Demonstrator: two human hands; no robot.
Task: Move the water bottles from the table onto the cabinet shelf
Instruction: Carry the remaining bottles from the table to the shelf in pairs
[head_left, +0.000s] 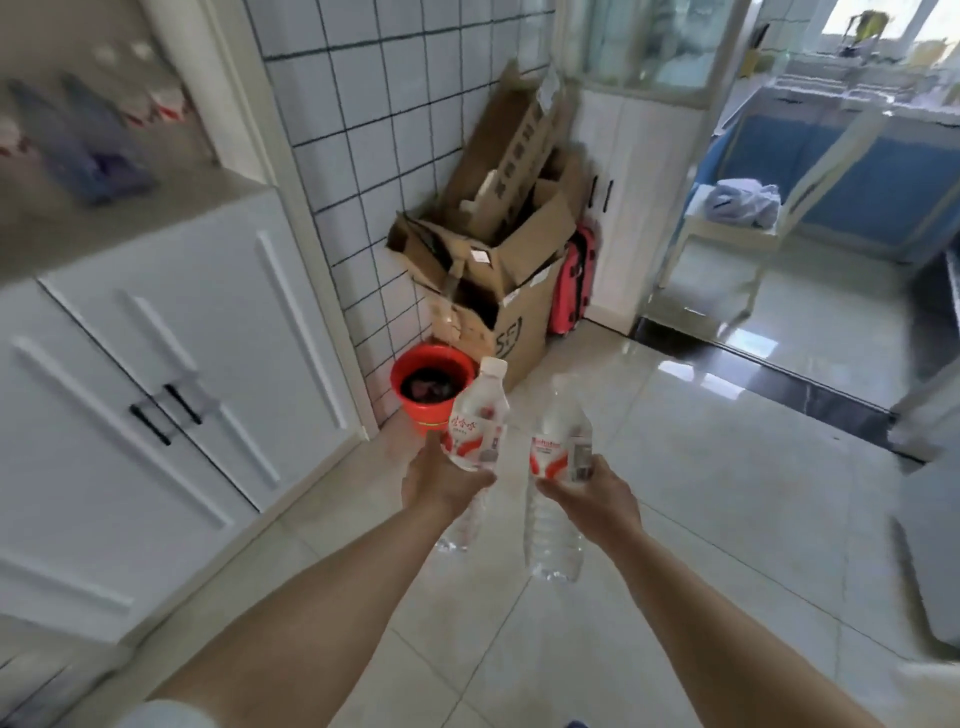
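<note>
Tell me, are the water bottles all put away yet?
Not yet. Some bottles already seem to stand on the cabinet shelf at upper left, though they are blurred. Right now the left hand grips one water bottle and the right hand grips another, both carried over the floor near the cabinet. Left to do: set these two on the shelf. The table is out of view.
</note>
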